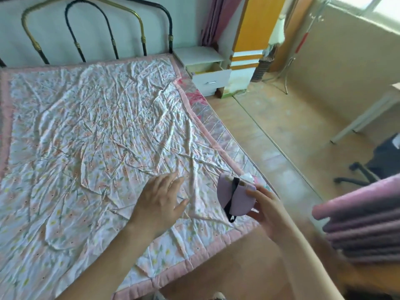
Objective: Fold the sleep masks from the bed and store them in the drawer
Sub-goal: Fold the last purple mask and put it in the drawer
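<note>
One folded sleep mask (234,197) gripped in right hand (268,210), left hand (161,201) spread empty above wrinkled floral quilt (97,126).

Home bedroom; quilted bed (97,126), metal headboard (91,29), white nightstand (201,57), pink curtain (218,16)

- Left hand (160,200) reaches forward at centre, palm down, fingers loosely spread and empty, forearm running back to the near left.
- Right hand (265,210), further right, pinches a folded sleep mask (234,197) between thumb and fingers.
</note>
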